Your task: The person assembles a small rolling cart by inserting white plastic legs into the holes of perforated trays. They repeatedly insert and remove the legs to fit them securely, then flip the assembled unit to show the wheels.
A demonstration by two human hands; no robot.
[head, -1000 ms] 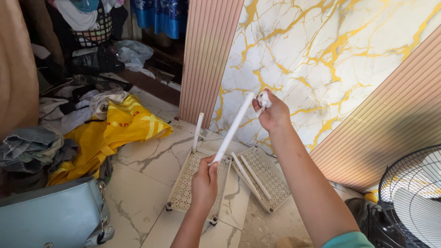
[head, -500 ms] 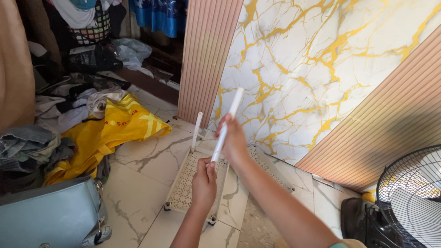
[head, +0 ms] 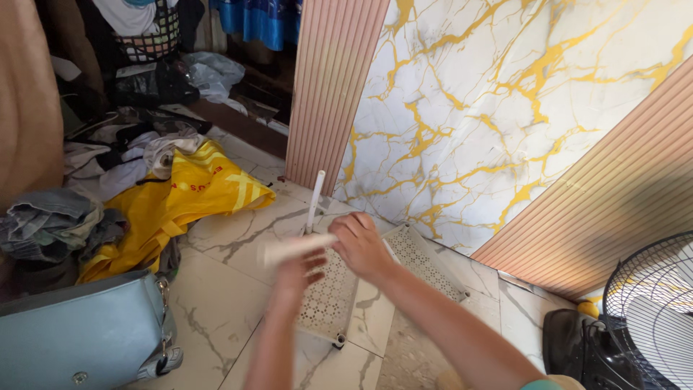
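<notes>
Your right hand (head: 361, 245) closes around the white tube (head: 296, 248); your blurred left hand's (head: 299, 271) grip is unclear, so the tube may drop onto the perforated shelf (head: 328, 296).

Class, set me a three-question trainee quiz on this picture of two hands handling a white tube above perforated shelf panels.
1. True or false: the white tube in the hands is held upright.
2. Which hand grips the tube's end nearer the marble wall panel?
A. left hand
B. right hand
3. What colour is the plastic bag on the floor?

Key
1. False: it lies roughly level, blurred.
2. B.
3. Yellow.
</notes>
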